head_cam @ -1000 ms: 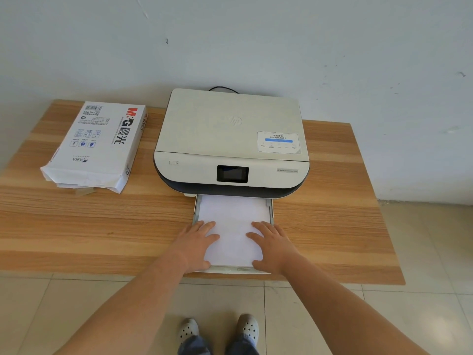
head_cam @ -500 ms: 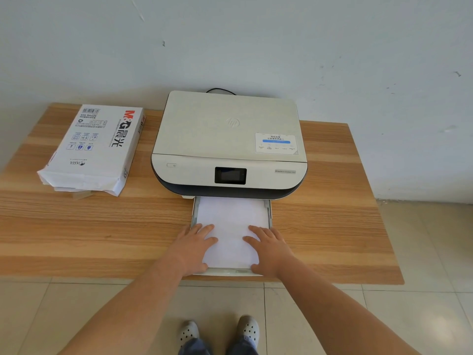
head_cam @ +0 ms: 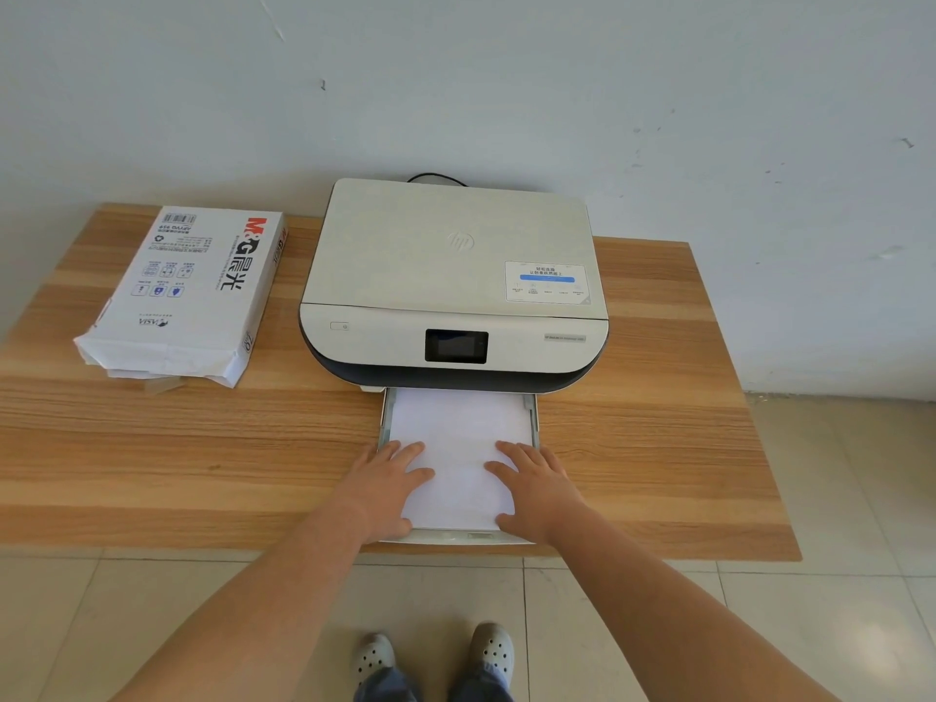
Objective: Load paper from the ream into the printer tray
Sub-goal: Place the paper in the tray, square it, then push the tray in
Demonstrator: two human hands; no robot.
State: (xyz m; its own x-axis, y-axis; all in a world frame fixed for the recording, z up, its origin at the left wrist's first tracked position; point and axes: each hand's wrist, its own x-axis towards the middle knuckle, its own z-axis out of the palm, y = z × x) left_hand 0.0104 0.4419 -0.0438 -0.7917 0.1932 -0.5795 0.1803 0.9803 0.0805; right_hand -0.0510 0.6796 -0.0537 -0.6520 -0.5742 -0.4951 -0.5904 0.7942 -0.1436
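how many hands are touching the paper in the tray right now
2. The left hand lies flat on the left side of the paper in the printer tray; the right hand lies flat on its right side.

Bright, even daylight; sharp focus, wide-angle edge bending.

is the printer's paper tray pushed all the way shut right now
No, the tray sticks out from the printer with white paper in it, under both hands.
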